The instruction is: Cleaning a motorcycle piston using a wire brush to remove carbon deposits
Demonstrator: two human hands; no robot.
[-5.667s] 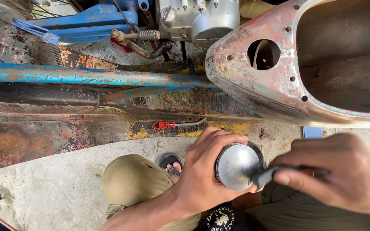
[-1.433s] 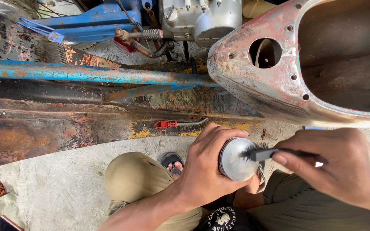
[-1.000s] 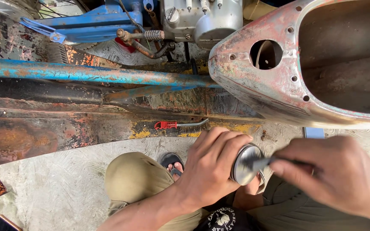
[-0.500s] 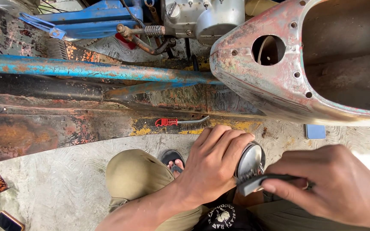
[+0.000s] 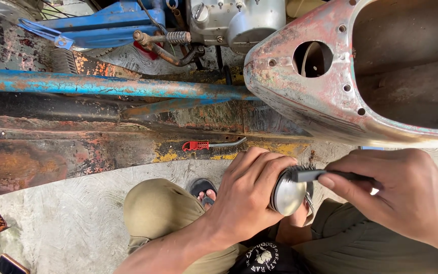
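Note:
My left hand [image 5: 247, 195] grips a round, domed, shiny metal part [image 5: 287, 195] over my lap, fingers wrapped across its top. My right hand [image 5: 406, 195] holds a small black brush [image 5: 313, 175] by its handle, with the bristles resting on the upper edge of the metal part. Both hands are close together above my knees in khaki trousers.
A rusty red scooter body shell [image 5: 330, 86] with a round hole lies at the upper right. A blue rusty tube [image 5: 102, 86] and rusted frame run across the left. A red-handled wire brush [image 5: 211, 145] lies on the concrete. An engine [image 5: 234, 20] sits at the top, a phone [image 5: 11, 265] at the bottom left.
The brush has moved up from the lower side of the metal part to its upper edge. My left hand has turned the part slightly, so more of its face shows.

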